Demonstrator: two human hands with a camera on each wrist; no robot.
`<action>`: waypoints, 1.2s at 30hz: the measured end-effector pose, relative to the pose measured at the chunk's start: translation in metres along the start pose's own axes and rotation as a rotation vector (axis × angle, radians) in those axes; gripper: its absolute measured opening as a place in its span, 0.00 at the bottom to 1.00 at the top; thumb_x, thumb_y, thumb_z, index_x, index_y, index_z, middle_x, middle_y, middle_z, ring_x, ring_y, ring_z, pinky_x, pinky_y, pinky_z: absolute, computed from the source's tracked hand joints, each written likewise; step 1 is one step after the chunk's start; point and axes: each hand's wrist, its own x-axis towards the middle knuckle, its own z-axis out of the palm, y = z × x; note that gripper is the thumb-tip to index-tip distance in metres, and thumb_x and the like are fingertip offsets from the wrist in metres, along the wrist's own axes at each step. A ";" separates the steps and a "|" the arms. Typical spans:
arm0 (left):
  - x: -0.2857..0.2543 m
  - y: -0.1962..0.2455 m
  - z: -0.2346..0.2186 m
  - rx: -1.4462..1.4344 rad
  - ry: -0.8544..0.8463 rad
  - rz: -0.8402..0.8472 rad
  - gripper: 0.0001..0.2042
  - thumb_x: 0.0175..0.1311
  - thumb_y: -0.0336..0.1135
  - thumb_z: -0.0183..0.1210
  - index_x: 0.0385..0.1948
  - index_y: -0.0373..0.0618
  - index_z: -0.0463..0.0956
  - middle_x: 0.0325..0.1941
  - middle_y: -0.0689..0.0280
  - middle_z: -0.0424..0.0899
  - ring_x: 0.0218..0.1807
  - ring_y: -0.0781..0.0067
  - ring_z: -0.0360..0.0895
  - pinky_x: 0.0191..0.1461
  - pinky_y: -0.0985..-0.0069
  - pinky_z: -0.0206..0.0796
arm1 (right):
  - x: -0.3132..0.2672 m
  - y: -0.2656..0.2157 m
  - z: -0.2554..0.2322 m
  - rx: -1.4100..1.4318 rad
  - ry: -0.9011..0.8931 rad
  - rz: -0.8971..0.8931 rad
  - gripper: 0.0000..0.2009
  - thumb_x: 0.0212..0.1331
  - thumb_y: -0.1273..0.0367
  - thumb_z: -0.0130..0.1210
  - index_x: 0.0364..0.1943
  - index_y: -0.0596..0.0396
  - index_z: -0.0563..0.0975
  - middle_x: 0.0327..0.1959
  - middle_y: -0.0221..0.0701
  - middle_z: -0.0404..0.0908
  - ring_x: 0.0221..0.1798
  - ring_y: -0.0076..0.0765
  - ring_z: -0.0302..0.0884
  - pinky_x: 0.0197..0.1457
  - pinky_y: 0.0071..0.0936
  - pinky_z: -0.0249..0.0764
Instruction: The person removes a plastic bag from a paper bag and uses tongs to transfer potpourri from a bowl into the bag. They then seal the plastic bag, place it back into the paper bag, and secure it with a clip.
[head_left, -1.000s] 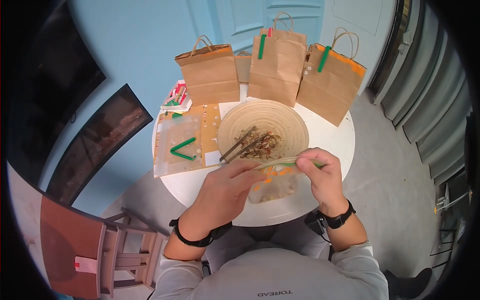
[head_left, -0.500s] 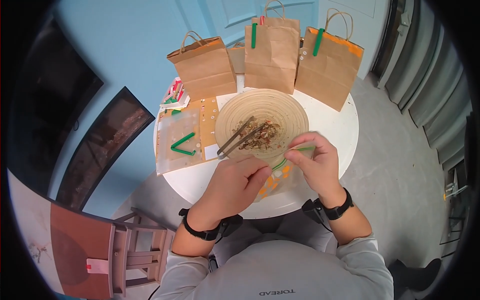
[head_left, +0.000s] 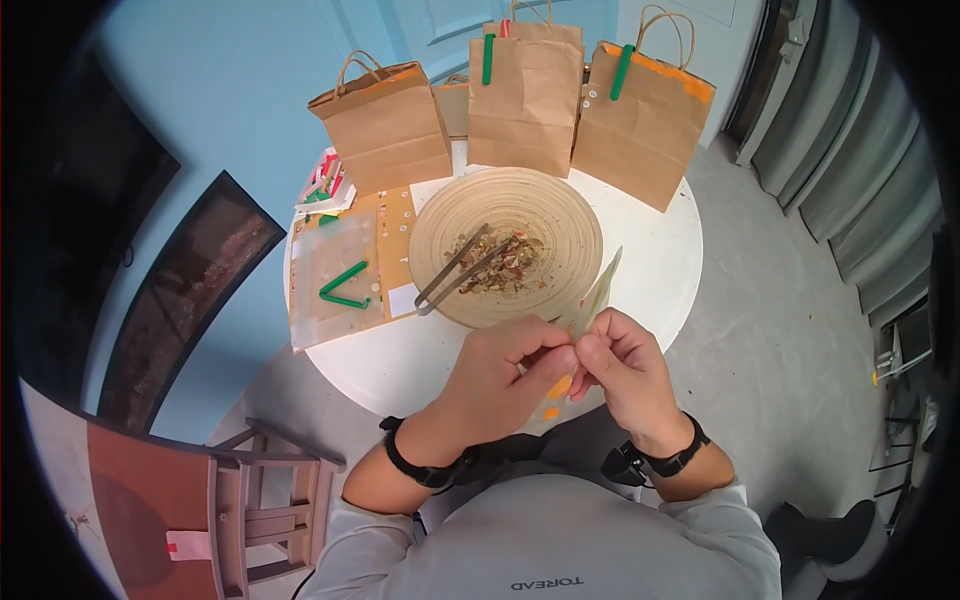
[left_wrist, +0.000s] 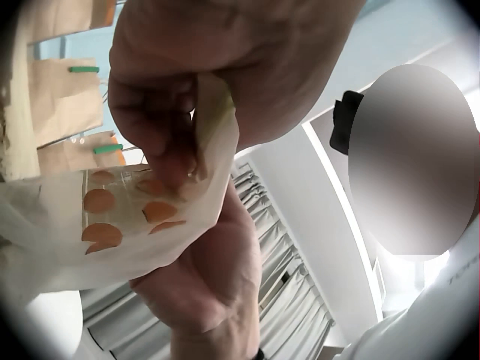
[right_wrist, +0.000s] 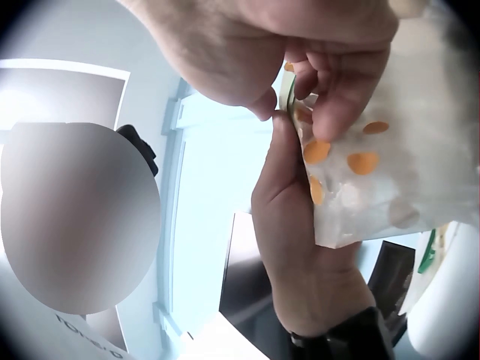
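A translucent zip bag with orange dots (left_wrist: 120, 255) is held between both hands, its top edge running up and away in the head view. My left hand (head_left: 503, 382) pinches the bag's edge between thumb and fingers. Right beside it, my right hand (head_left: 632, 380) pinches the same edge, the thumbs nearly touching. In the right wrist view, orange dots cover the side of the bag (right_wrist: 390, 187) near the fingers. Beyond the hands, a round woven tray (head_left: 440, 215) holds a heap of dried mixed bits (head_left: 515, 262), with metal tongs (head_left: 450, 278) lying across it.
Several brown paper bags (head_left: 522, 115) stand along the back of the round white table (head_left: 660, 270). At the left lie a translucent bag with a green clip (head_left: 345, 290) on it and a white box of clips (head_left: 325, 190). A wooden chair (head_left: 265, 520) stands at the lower left.
Both hands have moved closer together. The bag's edge has turned from lying across between the hands to pointing up and away. The head view has shifted slightly.
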 end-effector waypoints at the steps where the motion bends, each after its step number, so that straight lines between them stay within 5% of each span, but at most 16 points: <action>1: -0.001 -0.002 -0.001 -0.122 -0.023 -0.087 0.07 0.74 0.33 0.64 0.39 0.38 0.84 0.32 0.65 0.86 0.32 0.76 0.81 0.37 0.75 0.73 | 0.000 0.000 -0.001 -0.003 -0.007 0.008 0.08 0.77 0.68 0.58 0.42 0.58 0.75 0.31 0.28 0.83 0.30 0.20 0.81 0.34 0.20 0.79; 7: 0.004 0.002 -0.015 -0.220 -0.109 -0.195 0.15 0.78 0.41 0.61 0.39 0.37 0.84 0.31 0.73 0.82 0.36 0.84 0.74 0.40 0.80 0.67 | 0.005 0.005 -0.002 -0.025 -0.068 -0.030 0.09 0.79 0.67 0.56 0.43 0.59 0.75 0.31 0.29 0.83 0.30 0.20 0.81 0.35 0.20 0.79; 22: 0.001 -0.007 -0.018 -0.499 -0.183 -0.369 0.07 0.75 0.28 0.56 0.37 0.38 0.82 0.32 0.74 0.83 0.34 0.88 0.74 0.37 0.83 0.66 | 0.005 0.005 0.001 -0.173 -0.127 -0.083 0.12 0.82 0.64 0.50 0.45 0.60 0.74 0.32 0.30 0.83 0.31 0.20 0.80 0.37 0.19 0.78; 25: -0.001 -0.010 -0.015 -0.548 -0.162 -0.354 0.06 0.73 0.28 0.58 0.35 0.38 0.82 0.31 0.73 0.84 0.33 0.88 0.76 0.36 0.82 0.68 | 0.005 0.005 0.001 -0.201 -0.139 -0.086 0.13 0.82 0.63 0.50 0.45 0.60 0.75 0.33 0.29 0.83 0.32 0.21 0.81 0.37 0.20 0.78; 31: -0.002 -0.011 -0.006 0.114 -0.038 0.099 0.06 0.69 0.30 0.60 0.32 0.39 0.80 0.27 0.66 0.85 0.26 0.77 0.80 0.31 0.75 0.70 | 0.003 -0.002 0.007 -0.253 -0.082 -0.017 0.17 0.81 0.58 0.52 0.48 0.62 0.78 0.34 0.29 0.84 0.33 0.21 0.82 0.36 0.20 0.77; 36: -0.004 -0.008 -0.005 -0.003 0.006 0.038 0.09 0.68 0.34 0.63 0.30 0.39 0.79 0.25 0.62 0.84 0.25 0.68 0.80 0.30 0.71 0.70 | 0.004 0.002 0.004 -0.244 -0.103 -0.071 0.21 0.81 0.54 0.51 0.50 0.62 0.80 0.34 0.29 0.85 0.33 0.20 0.82 0.37 0.20 0.77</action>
